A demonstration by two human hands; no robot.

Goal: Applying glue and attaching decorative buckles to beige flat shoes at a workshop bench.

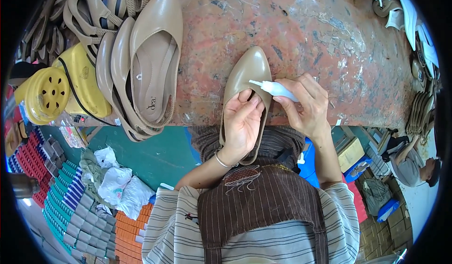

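A beige pointed slingback shoe lies toe away from me at the near edge of the worktable. My left hand reaches into its opening, the fingertips closed on the front rim of the upper. In my right hand is a small white squeeze bottle with a thin nozzle. The nozzle tip points left and is over the shoe's upper, close to the rim and just above my left fingertips. Whether the tip touches the shoe I cannot tell. The shoe's inside is mostly hidden by my left hand.
Matching beige shoes are stacked at the table's left, beside a yellow device with a black cord. The table is worn and stained. More shoes line its right end. A person works at the far right.
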